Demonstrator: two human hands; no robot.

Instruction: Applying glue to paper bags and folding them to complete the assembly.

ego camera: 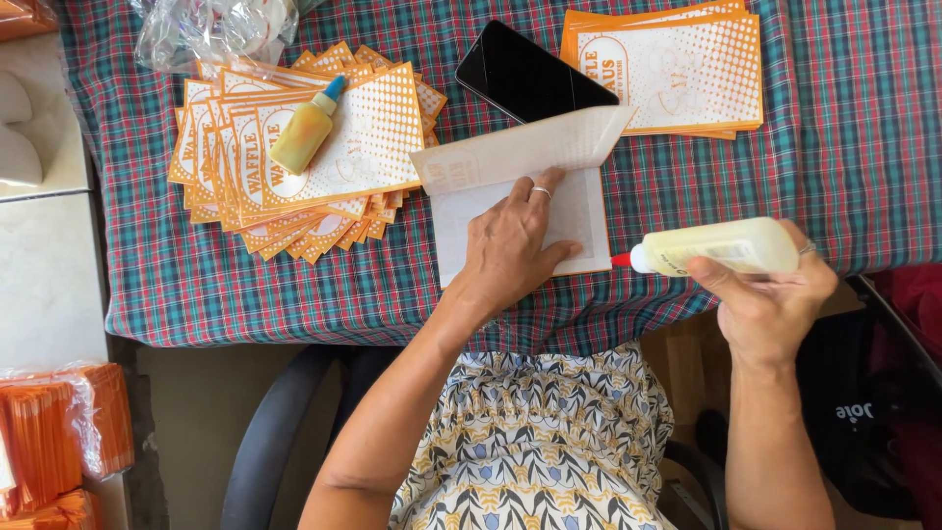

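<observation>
Table under plaid cloth (844, 147), red/green/blue check. On it: fanned pile of orange-white paper bags (294, 167) left, neat stack of same bags (667, 69) top right, black phone (530, 74) between them, one part-folded white bag (520, 196) centre, crumpled clear plastic (211, 29) top left.

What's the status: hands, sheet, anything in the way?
Left hand flat on the folded paper sheet. Right hand grips the glue bottle, red nozzle at the sheet's right edge. Phone just behind the sheet.
</observation>
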